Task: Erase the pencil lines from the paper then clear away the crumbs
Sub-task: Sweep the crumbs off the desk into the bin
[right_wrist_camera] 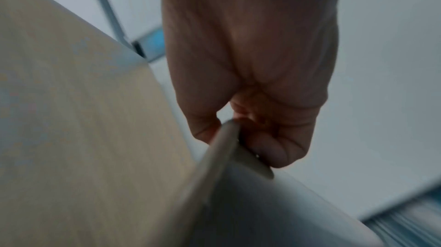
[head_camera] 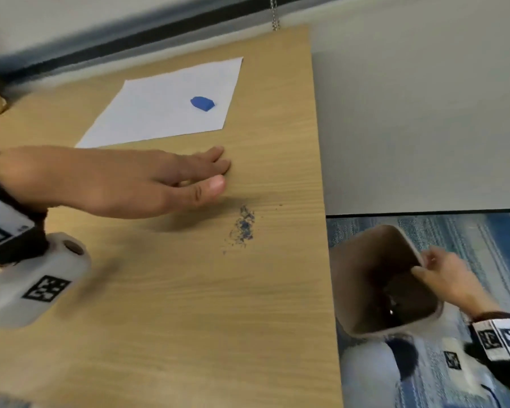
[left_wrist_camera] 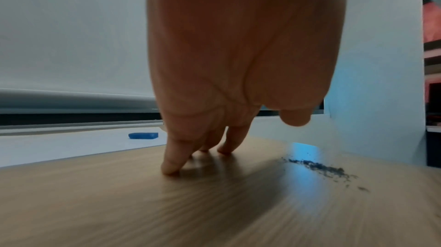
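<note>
A white paper (head_camera: 159,113) lies at the back of the wooden desk (head_camera: 174,319) with a blue eraser (head_camera: 202,103) on it; the eraser (left_wrist_camera: 143,135) also shows in the left wrist view. A small heap of dark blue crumbs (head_camera: 244,226) sits near the desk's right edge, the same crumbs (left_wrist_camera: 326,169) to the right of my fingers. My left hand (head_camera: 218,172) lies flat, straight fingertips (left_wrist_camera: 170,168) touching the desk, just left of and behind the crumbs. My right hand (head_camera: 424,266) grips the rim of a beige bin (head_camera: 362,287) below the desk edge, its rim (right_wrist_camera: 222,149) pinched between thumb and fingers.
The desk's right edge (head_camera: 327,231) runs beside the bin, with blue carpet (head_camera: 483,240) below. A grey wall and dark window ledge (head_camera: 130,39) stand behind the paper. A bead chain (head_camera: 274,13) hangs at the back.
</note>
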`<state>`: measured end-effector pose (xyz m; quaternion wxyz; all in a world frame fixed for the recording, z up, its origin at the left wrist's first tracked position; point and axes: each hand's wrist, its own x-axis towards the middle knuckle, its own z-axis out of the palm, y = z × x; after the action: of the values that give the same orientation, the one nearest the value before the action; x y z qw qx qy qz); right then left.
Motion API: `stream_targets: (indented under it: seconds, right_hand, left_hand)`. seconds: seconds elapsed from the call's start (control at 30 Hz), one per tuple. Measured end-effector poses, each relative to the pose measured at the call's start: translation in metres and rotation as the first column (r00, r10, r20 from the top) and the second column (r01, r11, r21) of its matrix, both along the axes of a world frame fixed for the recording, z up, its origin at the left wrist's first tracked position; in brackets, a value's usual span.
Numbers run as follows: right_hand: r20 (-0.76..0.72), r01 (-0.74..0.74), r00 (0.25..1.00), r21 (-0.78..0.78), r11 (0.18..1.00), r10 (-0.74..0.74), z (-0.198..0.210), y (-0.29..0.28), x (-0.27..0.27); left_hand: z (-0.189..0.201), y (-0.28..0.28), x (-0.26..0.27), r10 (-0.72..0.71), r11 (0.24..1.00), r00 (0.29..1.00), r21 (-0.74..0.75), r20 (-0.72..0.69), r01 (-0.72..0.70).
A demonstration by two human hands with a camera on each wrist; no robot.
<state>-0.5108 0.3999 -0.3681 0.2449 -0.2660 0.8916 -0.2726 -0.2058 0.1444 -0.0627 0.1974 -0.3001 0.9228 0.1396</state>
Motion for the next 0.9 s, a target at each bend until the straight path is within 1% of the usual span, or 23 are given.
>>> stream_targets:
  seconds: [0.03,0.1,0.17,0.23,0.3,0.37,0.4,0.5,0.53,0.6,0.67,0.73,0.77,0.83,0.87,0.9]
  right_hand:
    - [-0.056,-0.006,0.998,-0.032,0.999,0.004,0.026,0.001,0.004]
    - [-0.148,0.015,0.989,-0.092,0.996,-0.028,0.075,0.006,0.010]
    - [-0.187,0.025,0.981,-0.143,0.989,-0.052,0.117,0.014,0.014]
    - [-0.199,0.029,0.977,-0.216,0.976,-0.073,0.152,0.025,0.019]
    - [-0.202,0.040,0.974,-0.300,0.953,-0.105,0.183,0.033,0.027]
    - [-0.167,0.061,0.977,-0.384,0.921,-0.134,0.212,0.035,0.036]
    - [-0.142,0.073,0.979,-0.415,0.907,-0.144,0.223,0.034,0.038]
    - [-0.128,0.121,0.973,-0.432,0.894,-0.194,0.239,0.032,0.035]
    - [-0.138,0.131,0.968,-0.435,0.891,-0.209,0.241,0.031,0.033]
    - [-0.160,0.121,0.964,-0.452,0.884,-0.213,0.244,0.029,0.035]
    - [-0.157,0.094,0.971,-0.438,0.894,-0.179,0.252,0.030,0.043]
    - [-0.140,0.066,0.980,-0.443,0.894,-0.142,0.258,0.033,0.051]
    - [-0.141,0.060,0.980,-0.463,0.885,-0.140,0.260,0.035,0.053]
    - [-0.145,0.053,0.979,-0.483,0.874,-0.140,0.262,0.038,0.057]
    - [-0.160,0.043,0.978,-0.472,0.880,-0.133,0.262,0.040,0.059]
    - [-0.161,0.047,0.978,-0.457,0.888,-0.135,0.262,0.042,0.060]
  left_hand:
    - [0.005,0.006,-0.002,0.024,0.998,0.999,0.054,-0.021,-0.023]
    - [0.008,0.012,0.000,0.009,0.995,0.998,0.100,-0.067,-0.002]
    - [0.014,0.016,0.003,-0.005,0.991,0.998,0.135,-0.062,0.014]
    - [0.017,0.019,0.009,0.005,0.988,0.999,0.154,-0.045,0.002]
    - [0.014,0.030,0.017,0.038,0.988,0.999,0.149,0.007,-0.039]
    - [0.005,0.046,0.025,0.062,0.988,0.996,0.139,0.068,-0.071]
    - [0.001,0.055,0.028,0.054,0.991,0.993,0.115,0.101,-0.065]
    - [-0.009,0.078,0.025,0.007,1.000,0.989,0.010,0.150,-0.009]
    - [-0.011,0.087,0.018,-0.003,1.000,0.988,0.001,0.155,0.003]
    - [-0.013,0.113,-0.009,-0.057,0.998,0.988,0.037,0.143,0.052]
    - [-0.013,0.146,-0.046,-0.164,0.983,0.983,0.102,0.087,0.155]
    - [-0.006,0.174,-0.081,-0.244,0.941,0.969,0.235,-0.031,0.244]
    - [0.000,0.183,-0.093,-0.263,0.919,0.960,0.277,-0.099,0.281]
    - [0.013,0.187,-0.104,-0.277,0.907,0.942,0.271,-0.190,0.321]
    - [0.016,0.180,-0.102,-0.256,0.919,0.943,0.250,-0.211,0.305]
    - [0.020,0.169,-0.096,-0.205,0.939,0.954,0.230,-0.218,0.254]
